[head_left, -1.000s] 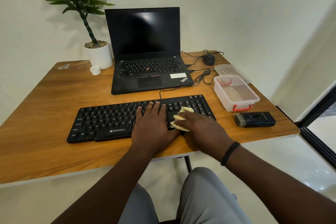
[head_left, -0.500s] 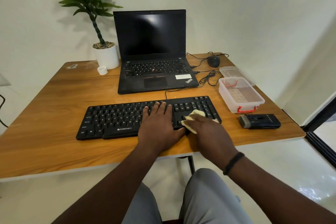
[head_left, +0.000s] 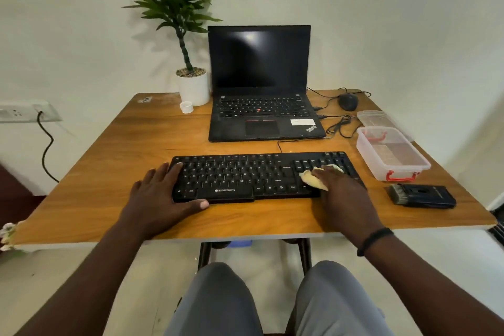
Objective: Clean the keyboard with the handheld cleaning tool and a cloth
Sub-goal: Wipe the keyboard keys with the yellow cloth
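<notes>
Black keyboard (head_left: 245, 176), yellow cloth (head_left: 313, 179) under right hand (head_left: 341, 188)

you're facing a plain off-white wall (head_left: 381, 22), evenly lit, with a wooden desk (head_left: 131, 161) pushed against it. left of the desk, a wall socket plate (head_left: 24, 111) holds a plug, and its black cable (head_left: 46, 150) hangs down the wall. beneath the desk, dark metal legs (head_left: 305, 254) stand on a pale floor (head_left: 152, 281). a dark frame edge (head_left: 497, 229) shows right of the desk.
</notes>
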